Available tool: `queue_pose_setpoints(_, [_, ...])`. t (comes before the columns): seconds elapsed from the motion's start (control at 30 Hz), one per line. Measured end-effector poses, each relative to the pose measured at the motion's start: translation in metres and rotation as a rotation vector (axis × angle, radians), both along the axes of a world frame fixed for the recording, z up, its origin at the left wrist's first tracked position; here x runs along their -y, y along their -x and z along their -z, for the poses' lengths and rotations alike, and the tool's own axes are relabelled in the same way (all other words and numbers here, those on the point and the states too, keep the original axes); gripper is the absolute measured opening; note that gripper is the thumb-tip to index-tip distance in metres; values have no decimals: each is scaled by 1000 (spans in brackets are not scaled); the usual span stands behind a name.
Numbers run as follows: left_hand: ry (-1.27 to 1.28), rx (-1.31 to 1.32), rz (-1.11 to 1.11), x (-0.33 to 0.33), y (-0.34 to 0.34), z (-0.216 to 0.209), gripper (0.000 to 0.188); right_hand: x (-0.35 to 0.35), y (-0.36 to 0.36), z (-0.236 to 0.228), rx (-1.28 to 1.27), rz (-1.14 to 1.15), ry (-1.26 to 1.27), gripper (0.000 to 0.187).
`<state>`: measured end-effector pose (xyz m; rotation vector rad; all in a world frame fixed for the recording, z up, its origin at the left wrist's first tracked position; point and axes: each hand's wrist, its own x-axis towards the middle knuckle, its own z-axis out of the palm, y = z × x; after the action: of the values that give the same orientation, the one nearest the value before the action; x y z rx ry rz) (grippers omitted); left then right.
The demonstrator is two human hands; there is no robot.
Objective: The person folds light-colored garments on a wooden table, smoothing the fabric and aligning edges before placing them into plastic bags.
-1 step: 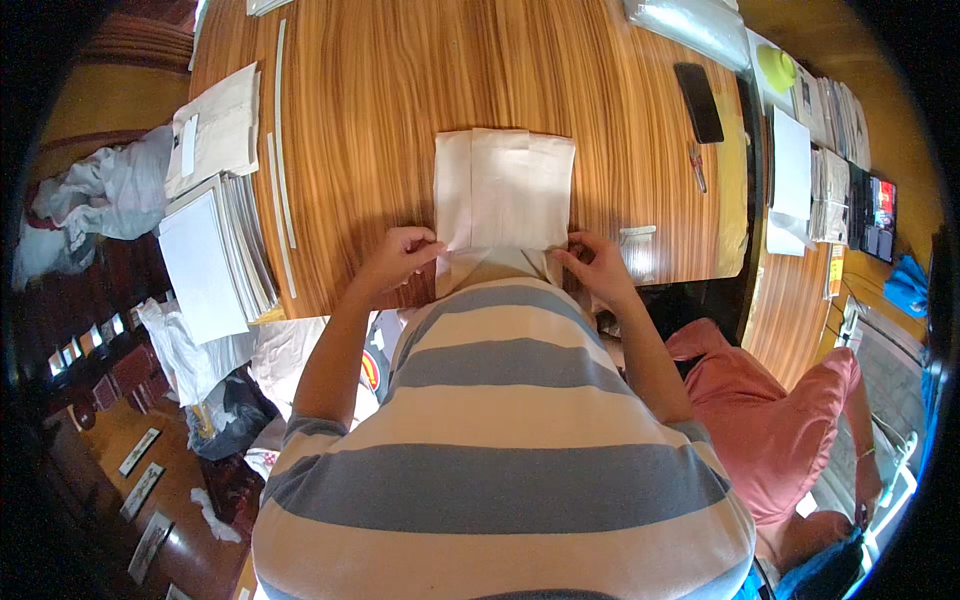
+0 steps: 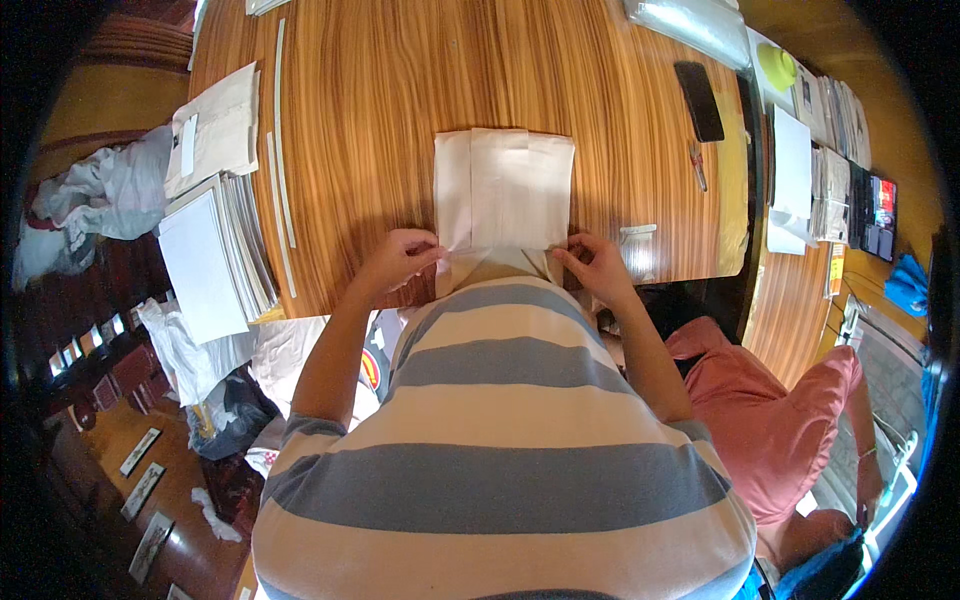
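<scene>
From the head view, the pale paper [image 2: 505,195] lies flat on the table [image 2: 360,110], at its near edge, straight in front of your striped shirt [image 2: 510,410]. Your left hand [image 2: 402,262] has thumb and forefinger pinched together on the paper's left edge; your right hand [image 2: 596,268] pinches the right edge at about the same level. The far part looks done: it lies in flat layers, with creases running lengthwise and a nearly square far edge. The near part looks unfinished, with slanting folds between your hands, and your shirt hides its end, so how it finishes cannot be told. The paper's long axis seems to run away from your chest, its far end pointing across the table. Off to the right lie a phone [image 2: 698,102] and a small tool [image 2: 697,168].
</scene>
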<state>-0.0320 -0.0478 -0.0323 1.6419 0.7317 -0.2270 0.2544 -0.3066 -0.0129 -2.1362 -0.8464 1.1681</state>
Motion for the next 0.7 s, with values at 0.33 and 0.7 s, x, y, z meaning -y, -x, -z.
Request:
queue_pose_setpoints(0.33, [-852, 219, 322, 3, 5, -22, 19, 14, 3, 3, 296, -135, -202, 32])
queue_pose_setpoints(0.7, [-622, 128, 395, 7, 23, -11, 17, 42, 16, 16, 372, -152, -337, 20])
